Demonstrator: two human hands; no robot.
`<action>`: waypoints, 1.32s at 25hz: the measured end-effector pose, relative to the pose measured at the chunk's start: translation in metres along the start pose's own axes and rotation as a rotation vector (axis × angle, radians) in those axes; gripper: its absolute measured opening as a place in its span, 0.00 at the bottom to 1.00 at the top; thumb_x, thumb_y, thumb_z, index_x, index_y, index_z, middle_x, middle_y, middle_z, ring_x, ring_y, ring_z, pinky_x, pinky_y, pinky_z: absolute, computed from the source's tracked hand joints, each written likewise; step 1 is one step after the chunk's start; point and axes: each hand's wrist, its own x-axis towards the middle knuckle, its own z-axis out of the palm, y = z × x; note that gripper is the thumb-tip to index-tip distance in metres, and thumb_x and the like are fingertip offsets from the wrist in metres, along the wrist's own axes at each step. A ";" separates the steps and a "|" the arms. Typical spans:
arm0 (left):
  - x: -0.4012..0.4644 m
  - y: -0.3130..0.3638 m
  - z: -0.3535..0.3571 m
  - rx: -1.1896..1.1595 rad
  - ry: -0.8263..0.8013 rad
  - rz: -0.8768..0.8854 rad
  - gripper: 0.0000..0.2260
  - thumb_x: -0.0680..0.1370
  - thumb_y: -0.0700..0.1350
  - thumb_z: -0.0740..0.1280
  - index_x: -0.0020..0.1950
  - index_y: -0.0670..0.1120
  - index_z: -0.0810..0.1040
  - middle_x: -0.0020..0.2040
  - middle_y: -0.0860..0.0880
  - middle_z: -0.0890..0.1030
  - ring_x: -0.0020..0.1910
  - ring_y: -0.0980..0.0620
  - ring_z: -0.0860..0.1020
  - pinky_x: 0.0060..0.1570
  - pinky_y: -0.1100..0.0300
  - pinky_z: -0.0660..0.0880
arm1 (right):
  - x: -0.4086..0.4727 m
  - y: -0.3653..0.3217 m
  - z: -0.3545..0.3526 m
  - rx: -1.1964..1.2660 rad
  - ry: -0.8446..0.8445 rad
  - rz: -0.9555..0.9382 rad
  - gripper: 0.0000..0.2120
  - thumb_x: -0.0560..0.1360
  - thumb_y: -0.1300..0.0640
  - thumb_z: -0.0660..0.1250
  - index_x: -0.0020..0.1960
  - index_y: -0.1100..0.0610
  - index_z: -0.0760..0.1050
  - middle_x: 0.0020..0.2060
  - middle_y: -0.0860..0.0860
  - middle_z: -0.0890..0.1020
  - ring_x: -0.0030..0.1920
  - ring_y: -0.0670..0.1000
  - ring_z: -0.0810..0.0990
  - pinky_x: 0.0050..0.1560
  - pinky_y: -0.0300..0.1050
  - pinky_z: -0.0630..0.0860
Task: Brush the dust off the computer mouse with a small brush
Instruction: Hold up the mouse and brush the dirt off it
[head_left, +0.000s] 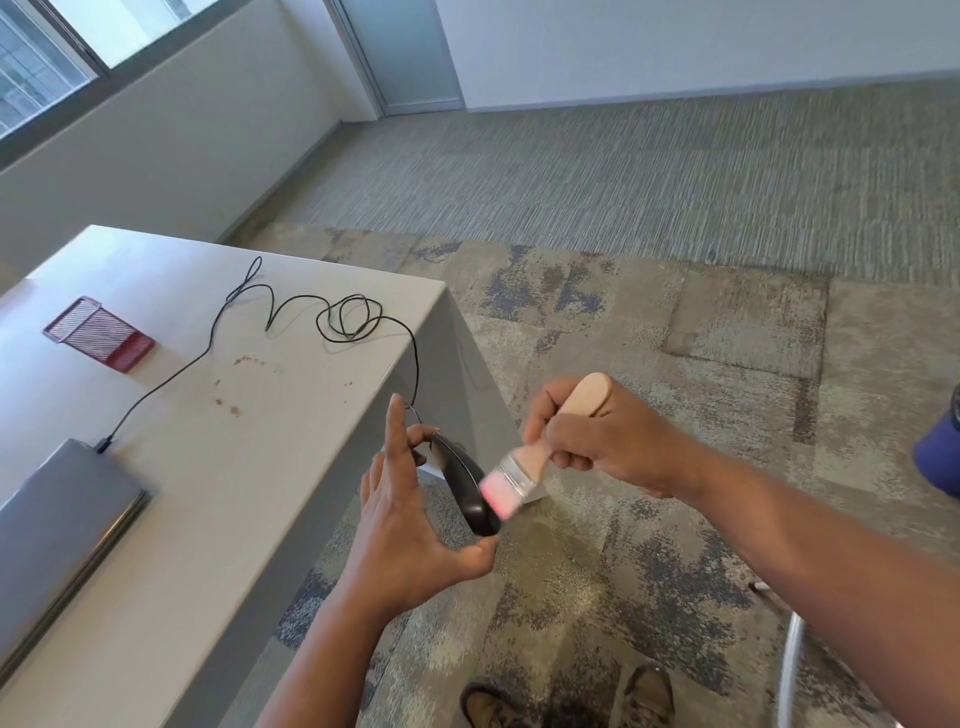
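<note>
A black computer mouse (464, 483) is held on edge in the air just off the table's corner, pinched between the thumb and fingers of my left hand (402, 512). Its black cable (332, 317) runs up over the table edge and loops across the tabletop to a grey laptop. My right hand (605, 436) grips the wooden handle of a small brush (540, 449). The brush's pink bristles touch the mouse's upper side and look blurred.
The white table (218, 467) carries a shut grey laptop (57, 530) at the left edge, a red mesh holder (98, 332) lying on its side, and brown crumbs. Patterned carpet lies beyond. My shoes (566, 699) show below. A blue object (943, 447) sits at the right edge.
</note>
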 end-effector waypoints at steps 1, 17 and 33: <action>0.002 0.000 0.000 0.000 -0.003 -0.003 0.69 0.60 0.61 0.79 0.82 0.60 0.28 0.70 0.53 0.70 0.67 0.49 0.71 0.71 0.55 0.58 | 0.000 -0.001 0.001 0.007 -0.015 -0.051 0.03 0.74 0.65 0.68 0.44 0.64 0.81 0.31 0.57 0.80 0.31 0.49 0.77 0.30 0.39 0.72; 0.009 0.000 0.007 -0.012 -0.009 -0.033 0.69 0.59 0.61 0.80 0.82 0.63 0.30 0.70 0.53 0.69 0.67 0.48 0.71 0.70 0.50 0.63 | -0.012 -0.020 -0.023 -0.393 -0.293 0.090 0.06 0.76 0.58 0.69 0.51 0.55 0.83 0.34 0.45 0.82 0.35 0.45 0.78 0.37 0.44 0.75; 0.007 0.007 0.008 -0.043 -0.007 -0.038 0.68 0.59 0.61 0.79 0.83 0.62 0.32 0.69 0.55 0.69 0.66 0.51 0.71 0.67 0.54 0.62 | -0.017 -0.025 -0.019 -0.439 -0.308 0.060 0.06 0.78 0.63 0.69 0.50 0.55 0.83 0.31 0.41 0.78 0.30 0.41 0.73 0.31 0.35 0.69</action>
